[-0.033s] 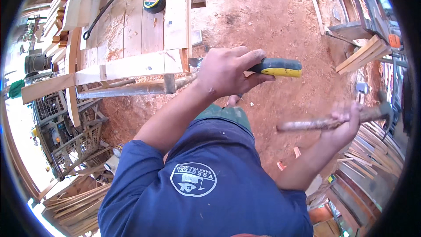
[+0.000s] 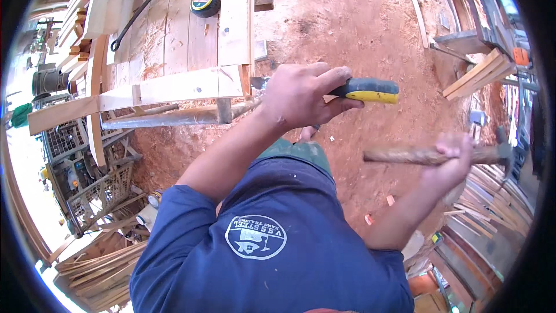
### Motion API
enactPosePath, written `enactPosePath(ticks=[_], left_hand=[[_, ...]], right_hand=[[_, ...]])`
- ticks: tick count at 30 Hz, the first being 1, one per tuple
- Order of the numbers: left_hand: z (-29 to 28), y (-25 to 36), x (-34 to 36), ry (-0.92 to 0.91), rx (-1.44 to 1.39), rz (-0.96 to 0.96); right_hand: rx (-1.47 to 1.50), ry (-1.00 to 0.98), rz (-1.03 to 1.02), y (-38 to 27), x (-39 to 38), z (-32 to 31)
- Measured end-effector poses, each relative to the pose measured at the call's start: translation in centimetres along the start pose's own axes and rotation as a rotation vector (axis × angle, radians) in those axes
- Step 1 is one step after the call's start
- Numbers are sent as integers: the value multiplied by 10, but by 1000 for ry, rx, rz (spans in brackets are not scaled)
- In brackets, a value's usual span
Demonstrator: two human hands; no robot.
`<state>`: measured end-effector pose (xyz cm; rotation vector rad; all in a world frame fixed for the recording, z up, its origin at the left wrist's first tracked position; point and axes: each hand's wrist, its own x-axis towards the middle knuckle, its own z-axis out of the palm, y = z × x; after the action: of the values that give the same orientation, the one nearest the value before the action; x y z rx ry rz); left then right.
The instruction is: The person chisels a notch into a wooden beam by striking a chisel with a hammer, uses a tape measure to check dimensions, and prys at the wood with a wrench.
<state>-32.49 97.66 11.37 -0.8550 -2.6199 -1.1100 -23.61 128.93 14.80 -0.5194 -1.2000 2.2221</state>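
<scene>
My left hand is closed round a chisel with a black and yellow handle. The handle's butt points right, and a short stretch of its metal blade shows left of my fist, against the end of a pale wooden rail. Whether the edge is inside the wood is hidden. Out to the right, my right hand, slightly blurred, grips a hammer by its wooden handle. The hammer's metal head is on the far right, and the handle's free end points left toward my body. Hammer and chisel are apart.
On the plank bench at upper left lie a tape measure and a long wrench among shavings. A metal pipe runs under the rail. Wood strips are stacked at right; more strips lie at lower left.
The hammer in my right hand has shifted slightly; its handle's free end is a little higher and the handle lies more level. My left hand and the chisel have stayed in place.
</scene>
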Motion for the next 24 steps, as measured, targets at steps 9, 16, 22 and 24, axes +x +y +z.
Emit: enactPosePath(ticks=[9,16,22,24], left_hand=[[-11,1,-3,-40,20,-17],[-7,4,2,-19,17,-22],[-19,-1,0,-70,14,6],[-29,2,-7,210,-204,57]], right_hand=[[-475,-207,246,32,-55,4],[-595,-180,233,63,-68,31],[-767,-411,390,53,-69,8],[-834,-269,374,42,-60,9]])
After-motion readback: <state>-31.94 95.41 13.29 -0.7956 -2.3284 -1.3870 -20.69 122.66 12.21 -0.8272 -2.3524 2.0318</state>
